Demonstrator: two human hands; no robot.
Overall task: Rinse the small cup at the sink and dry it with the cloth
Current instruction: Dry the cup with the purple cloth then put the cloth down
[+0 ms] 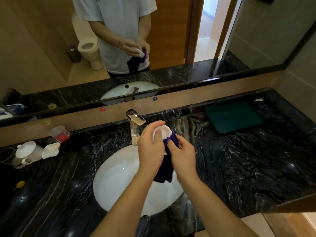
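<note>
My left hand [150, 147] grips a small white cup [165, 131] over the white oval sink [118, 178], just in front of the chrome tap [136, 124]. My right hand [183, 154] pinches a dark purple cloth [165, 166] and presses its top corner against the cup's rim. The rest of the cloth hangs down between my two wrists above the basin. My fingers hide most of the cup. No water is visibly running from the tap.
A black marble counter [239, 161] surrounds the sink. On the left stand a white teapot [29, 151], a white jug [51, 149] and a plastic bottle with a red label [59, 133]. A dark green tray [233, 116] lies at the back right. A mirror runs behind.
</note>
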